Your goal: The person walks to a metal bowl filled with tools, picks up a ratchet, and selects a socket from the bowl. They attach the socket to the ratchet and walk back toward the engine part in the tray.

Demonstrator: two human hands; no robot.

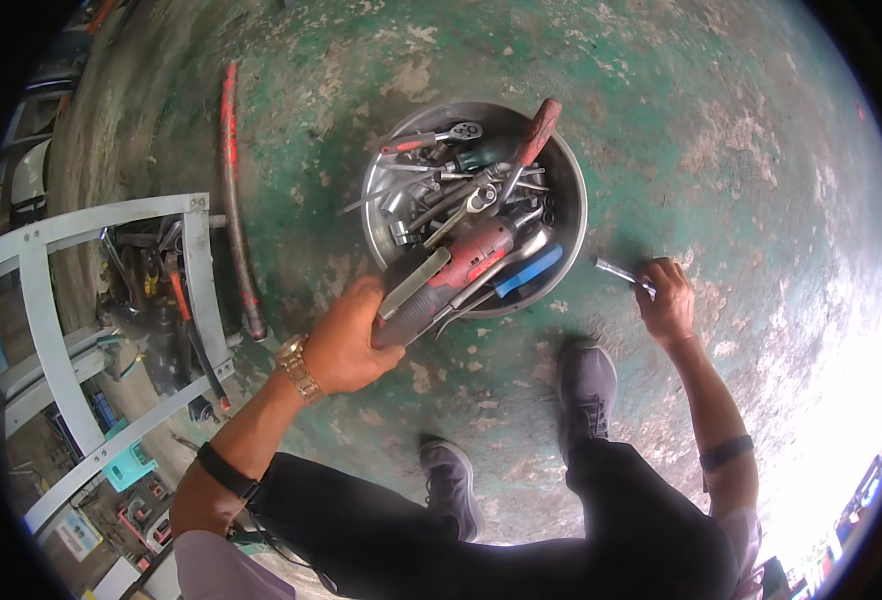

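Basin (569, 190): 1, on the floor (661, 130); clock positions are read about its centre, with 12 at the top of the view.
Power tool (481, 248): 1, red and grey; held over the 7 o'clock side, handle outward. Whether the rim is touched cannot be told.
Left grip (346, 335): at 7 to 8 o'clock; wrapped around the power tool's handle.
Right grip (669, 298): at 4 o'clock, clear of the basin; a chrome bar (619, 271) is pinched in the fingers, free end directed to 10 o'clock.
Power tool handling: judged heavy, rigid and not easily slipped; best taken by the grey handle.
Bar handling: judged light, stiff and slick if oily; best taken around the shank.
Ratchets (480, 199): 2 are distinguished; one near centre, one red-handled at 11 o'clock.
Red handle (541, 130): 1, projected past the rim at 1 o'clock.
Blue handle (529, 272): 1, at 5 o'clock.
Sockets (401, 232): heaped at 8 o'clock; cannot be counted reliably.
Red pipe (229, 150): 1, laid at 9 o'clock.
Frame (208, 290): 1, metal, just beside the pipe.
Shoes (446, 475): 2, at 5 and 6 o'clock.
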